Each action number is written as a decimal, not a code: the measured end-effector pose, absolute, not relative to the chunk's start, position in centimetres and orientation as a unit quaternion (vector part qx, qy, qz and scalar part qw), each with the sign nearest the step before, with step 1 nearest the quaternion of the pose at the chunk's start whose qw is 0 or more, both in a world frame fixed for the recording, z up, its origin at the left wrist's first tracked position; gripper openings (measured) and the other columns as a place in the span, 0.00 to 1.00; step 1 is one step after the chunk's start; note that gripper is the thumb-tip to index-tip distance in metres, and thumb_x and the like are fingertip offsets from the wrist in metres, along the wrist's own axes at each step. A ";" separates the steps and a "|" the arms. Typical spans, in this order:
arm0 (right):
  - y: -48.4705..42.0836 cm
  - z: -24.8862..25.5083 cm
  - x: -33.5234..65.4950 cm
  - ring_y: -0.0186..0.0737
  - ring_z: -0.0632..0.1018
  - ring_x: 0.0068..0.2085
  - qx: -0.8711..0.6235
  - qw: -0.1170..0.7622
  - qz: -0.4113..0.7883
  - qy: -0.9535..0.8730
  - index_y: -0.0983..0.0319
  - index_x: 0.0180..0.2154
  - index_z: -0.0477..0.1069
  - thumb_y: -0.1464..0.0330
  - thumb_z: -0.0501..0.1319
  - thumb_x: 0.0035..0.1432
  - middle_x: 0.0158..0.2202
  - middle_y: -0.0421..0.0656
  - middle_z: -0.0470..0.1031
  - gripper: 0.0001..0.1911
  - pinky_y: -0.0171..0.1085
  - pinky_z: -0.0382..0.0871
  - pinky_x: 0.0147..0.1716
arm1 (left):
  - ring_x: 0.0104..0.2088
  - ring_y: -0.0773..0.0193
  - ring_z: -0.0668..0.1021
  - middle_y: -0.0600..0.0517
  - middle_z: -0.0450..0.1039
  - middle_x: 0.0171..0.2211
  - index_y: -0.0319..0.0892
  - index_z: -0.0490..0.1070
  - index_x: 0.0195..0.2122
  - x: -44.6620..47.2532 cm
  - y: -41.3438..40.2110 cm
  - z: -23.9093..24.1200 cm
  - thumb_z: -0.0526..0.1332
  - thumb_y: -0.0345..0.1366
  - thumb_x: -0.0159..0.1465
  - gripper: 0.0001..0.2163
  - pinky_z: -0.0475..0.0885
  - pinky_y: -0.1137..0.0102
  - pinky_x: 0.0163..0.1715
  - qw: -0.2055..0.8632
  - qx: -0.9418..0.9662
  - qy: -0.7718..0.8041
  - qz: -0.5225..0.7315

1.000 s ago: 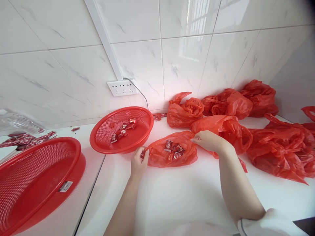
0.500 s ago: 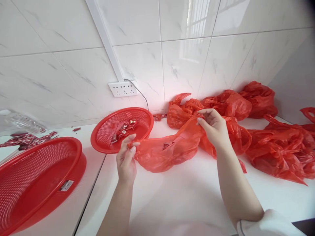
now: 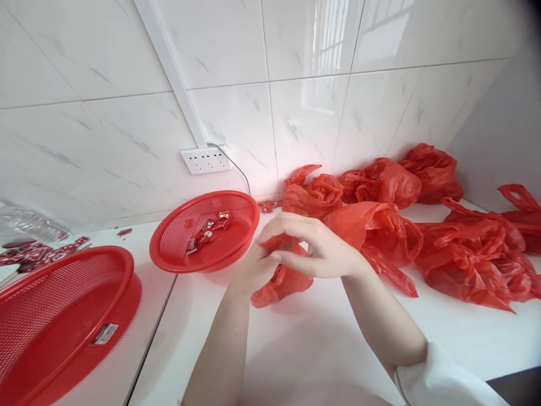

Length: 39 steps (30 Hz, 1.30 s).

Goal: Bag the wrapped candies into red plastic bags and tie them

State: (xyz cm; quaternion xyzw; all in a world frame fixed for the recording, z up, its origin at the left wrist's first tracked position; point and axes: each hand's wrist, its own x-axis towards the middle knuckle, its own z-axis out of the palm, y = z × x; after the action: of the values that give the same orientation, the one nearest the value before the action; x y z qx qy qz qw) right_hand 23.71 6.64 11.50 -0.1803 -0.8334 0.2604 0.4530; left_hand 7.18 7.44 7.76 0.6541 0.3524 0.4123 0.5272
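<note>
Left hand at small bag, fingers hidden, grip can't tell. Right hand arched over it, thumb touching left; pinch unclear. Bag hangs below both. Beyond: basket with packets left, filled bags right, wall socket.

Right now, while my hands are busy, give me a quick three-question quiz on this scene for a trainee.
1. True or false: the left hand and the right hand are held far apart.
2. Wrapped packets lie inside: A, the basket below the wall socket; B, the basket cut off by the picture's left edge.
3. Fill in: a clear plastic ____ lies at the left, near the wall.

Key: 1, false, they are together at a red bag; 2, A; 3, bottle.
</note>
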 end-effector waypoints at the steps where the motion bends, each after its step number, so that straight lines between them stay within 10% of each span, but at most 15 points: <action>1: 6.7 11.2 23.8 0.40 0.75 0.47 -0.182 0.462 0.261 -0.827 0.58 0.47 0.71 0.72 0.56 0.62 0.45 0.43 0.75 0.13 0.41 0.71 0.48 | 0.22 0.72 0.65 0.57 0.61 0.23 0.42 0.71 0.34 7.3 7.5 7.5 0.63 0.40 0.61 0.07 0.66 0.75 0.25 0.543 0.638 0.358 0.413; 5: 7.6 8.8 24.7 0.41 0.72 0.53 -0.286 0.500 0.275 -0.770 0.56 0.52 0.69 0.73 0.52 0.64 0.52 0.43 0.72 0.17 0.45 0.68 0.53 | 0.15 0.75 0.54 0.62 0.50 0.16 0.42 0.63 0.28 6.9 7.9 6.5 0.58 0.47 0.64 0.15 0.55 0.77 0.15 0.616 0.555 0.380 0.411; 21: 8.2 6.4 24.9 0.39 0.77 0.41 -0.334 0.507 0.336 -0.720 0.61 0.38 0.73 0.68 0.59 0.61 0.38 0.43 0.77 0.05 0.41 0.71 0.46 | 0.09 0.74 0.57 0.63 0.52 0.09 0.42 0.64 0.29 6.8 8.1 6.0 0.56 0.45 0.65 0.13 0.62 0.77 0.14 0.686 0.489 0.363 0.398; 32: 9.2 5.9 26.6 0.37 0.77 0.36 -0.310 0.637 0.414 -0.572 0.60 0.35 0.71 0.65 0.64 0.58 0.33 0.41 0.75 0.06 0.40 0.74 0.41 | 0.11 0.75 0.63 0.54 0.74 0.21 0.47 0.65 0.58 5.9 9.7 6.8 0.49 0.44 0.69 0.19 0.69 0.76 0.21 0.823 0.340 0.273 0.365; 39: 7.3 6.9 27.6 0.40 0.78 0.40 -0.214 0.396 0.421 -0.787 0.61 0.38 0.74 0.73 0.60 0.59 0.37 0.44 0.77 0.05 0.42 0.73 0.42 | 0.20 0.69 0.72 0.55 0.64 0.18 0.44 0.71 0.44 6.1 9.6 6.5 0.52 0.41 0.67 0.12 0.71 0.75 0.25 0.831 0.324 0.250 0.375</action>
State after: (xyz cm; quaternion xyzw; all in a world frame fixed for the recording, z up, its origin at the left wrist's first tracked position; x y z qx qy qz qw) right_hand 27.61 7.33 6.89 -0.2140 -0.7874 0.4215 0.3956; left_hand 6.13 9.60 6.52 0.3244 0.2500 0.3755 0.8314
